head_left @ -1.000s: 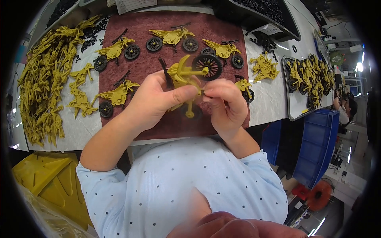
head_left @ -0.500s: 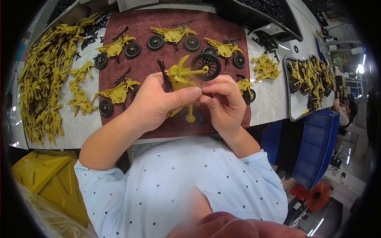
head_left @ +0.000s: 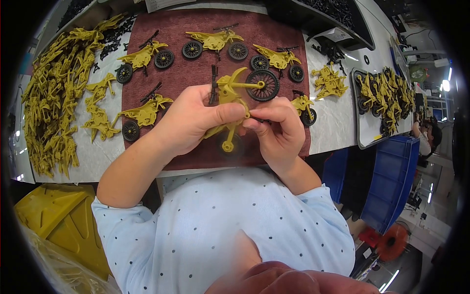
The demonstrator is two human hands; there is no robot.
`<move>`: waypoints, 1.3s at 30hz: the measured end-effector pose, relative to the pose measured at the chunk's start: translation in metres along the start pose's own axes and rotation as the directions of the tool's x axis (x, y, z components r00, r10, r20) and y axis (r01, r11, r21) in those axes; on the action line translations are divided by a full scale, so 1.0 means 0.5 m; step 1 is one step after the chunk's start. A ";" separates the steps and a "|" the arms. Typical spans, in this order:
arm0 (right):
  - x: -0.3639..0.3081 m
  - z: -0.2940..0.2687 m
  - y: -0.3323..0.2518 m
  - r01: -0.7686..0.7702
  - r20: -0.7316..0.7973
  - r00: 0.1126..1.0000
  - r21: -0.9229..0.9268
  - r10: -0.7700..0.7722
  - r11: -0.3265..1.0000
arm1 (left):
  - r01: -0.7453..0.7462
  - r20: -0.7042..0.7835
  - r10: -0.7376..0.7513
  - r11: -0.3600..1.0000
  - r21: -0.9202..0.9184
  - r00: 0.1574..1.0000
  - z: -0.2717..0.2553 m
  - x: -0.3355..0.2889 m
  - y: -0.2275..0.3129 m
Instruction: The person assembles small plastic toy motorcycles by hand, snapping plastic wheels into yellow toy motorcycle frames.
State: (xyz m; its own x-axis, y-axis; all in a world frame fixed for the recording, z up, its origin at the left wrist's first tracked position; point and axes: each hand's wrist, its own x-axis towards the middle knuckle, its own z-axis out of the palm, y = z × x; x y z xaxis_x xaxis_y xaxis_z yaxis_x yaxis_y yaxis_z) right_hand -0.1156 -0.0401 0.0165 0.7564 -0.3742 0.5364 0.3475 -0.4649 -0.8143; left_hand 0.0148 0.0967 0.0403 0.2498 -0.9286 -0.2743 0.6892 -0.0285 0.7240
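Note:
My left hand [head_left: 193,117] grips a yellow toy motorcycle [head_left: 228,94] by its body, the thumb lying across it. A black spoked wheel [head_left: 263,85] sits on the end of its fork, and a black handlebar [head_left: 214,84] sticks up beside my left fingers. My right hand [head_left: 281,128] is closed in a pinch on a small black part [head_left: 260,120], held against the underside of the frame by my left thumb tip. The part's shape is mostly hidden by my fingers. The rear wheel lies blurred and partly hidden beneath the yellow rear arm [head_left: 228,145].
Several assembled toy motorcycles [head_left: 214,41] lie on a dark red cloth [head_left: 196,73]. A heap of yellow frames [head_left: 61,103] covers the left side. Yellow pieces [head_left: 329,82] lie at the right, by a tray [head_left: 360,132] of motorcycle parts. A black bin [head_left: 362,36] stands behind.
The motorcycle has tilted a little and its front wheel has shifted right. My right fingers still pinch the black part against the frame.

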 end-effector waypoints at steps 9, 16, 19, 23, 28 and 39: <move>-0.004 -0.008 0.001 0.174 -0.048 0.983 -0.095 -0.179 0.980 | -0.034 0.042 0.036 0.999 -0.029 0.998 0.009 0.003 -0.005; 0.009 -0.011 -0.001 0.233 -0.010 0.972 -0.035 -0.234 0.972 | -0.123 0.023 0.122 0.990 0.073 0.992 -0.013 0.005 -0.022; 0.002 -0.009 0.006 0.238 0.012 0.971 -0.002 -0.238 0.971 | -0.201 0.059 0.193 0.958 0.206 0.979 -0.017 0.004 -0.030; 0.001 0.011 -0.006 0.036 -0.040 0.999 -0.012 -0.037 0.999 | -0.298 0.062 0.292 0.927 0.226 0.954 -0.007 0.006 -0.044; -0.020 0.012 0.005 -0.261 -0.020 0.962 0.222 0.272 0.940 | -0.362 0.070 0.357 0.928 0.082 0.931 -0.005 0.011 -0.072; -0.011 0.003 0.013 -0.207 0.054 0.978 0.240 0.200 0.948 | -0.471 0.156 0.462 0.882 0.027 0.873 -0.009 0.030 -0.077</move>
State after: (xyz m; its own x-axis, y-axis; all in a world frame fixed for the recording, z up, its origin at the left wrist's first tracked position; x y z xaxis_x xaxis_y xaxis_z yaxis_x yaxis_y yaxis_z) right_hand -0.1165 -0.0398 0.0081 0.8394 -0.4159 0.3499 0.3060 -0.1705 -0.9366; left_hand -0.0049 0.0857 0.0053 0.4304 -0.8816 0.1937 0.4714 0.4026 0.7846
